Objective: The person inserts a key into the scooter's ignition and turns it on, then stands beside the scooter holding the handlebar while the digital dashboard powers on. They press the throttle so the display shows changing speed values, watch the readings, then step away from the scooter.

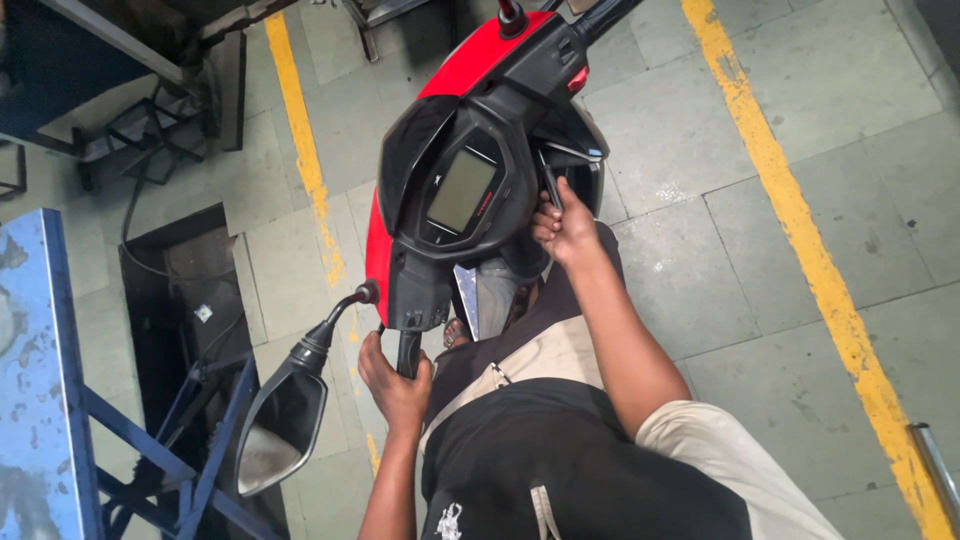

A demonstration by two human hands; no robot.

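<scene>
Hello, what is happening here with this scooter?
A person stands over a red and black scooter, seen from above. The left hand is closed around the left handlebar grip, just beside the black mirror. The right hand grips a dark slim part by the panel next to the display; what that part is cannot be told. The scooter stands on a tiled floor with yellow lines, and a blue metal stand is at the left.

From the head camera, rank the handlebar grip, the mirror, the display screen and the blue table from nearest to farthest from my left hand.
1. Handlebar grip: held in the left hand.
2. Mirror: just to the hand's left, on its stalk.
3. Display screen: above, at the middle of the handlebar.
4. Blue table: far left edge of the view.
</scene>
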